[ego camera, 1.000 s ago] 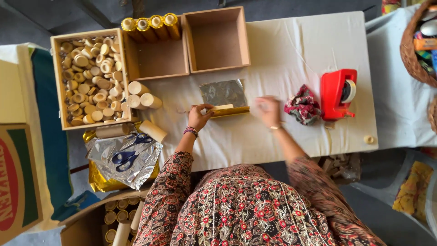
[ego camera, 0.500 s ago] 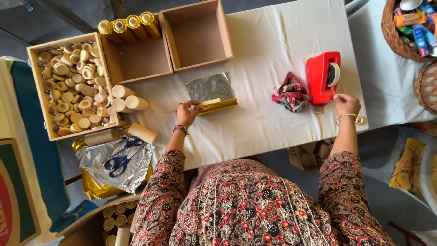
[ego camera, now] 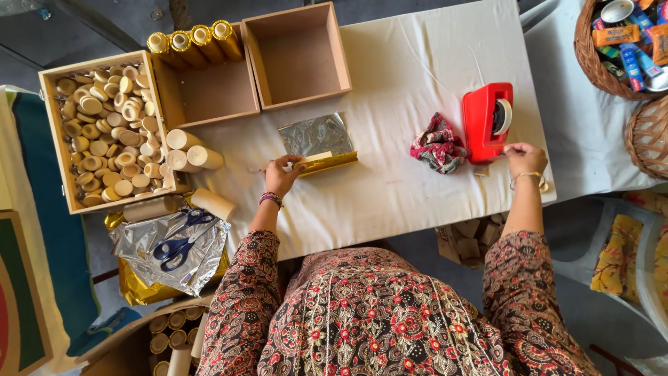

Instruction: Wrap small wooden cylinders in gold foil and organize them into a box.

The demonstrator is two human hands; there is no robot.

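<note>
Left hand is pinching down on the near end of a gold foil-wrapped tube, pinning it to the white-clothed surface. Right hand is out at 3 o'clock, fingertips closing on what looks like the tape end at the red tape dispenser; whether tape is actually between the fingers is too small to tell.

The tube is lying across the lower edge of a silver foil sheet, at 12 o'clock from the left hand. Judgement: a light, stiff cardboard core with a thin, slippery, crease-prone skin. Best held at the ends, where the foil is overlapping, with gentle pressure.

A crumpled patterned cloth is sitting between tube and dispenser.

Containers, at 10 to 12 o'clock:
- left wooden box: filling up with bare cardboard tubes stood on end
- middle box: holding nothing visible inside, four gold-wrapped tubes resting on its far rim
- right box: bare inside

Loose bare tubes are lying beside the left box. Blue scissors are resting on foil at 8 o'clock.
</note>
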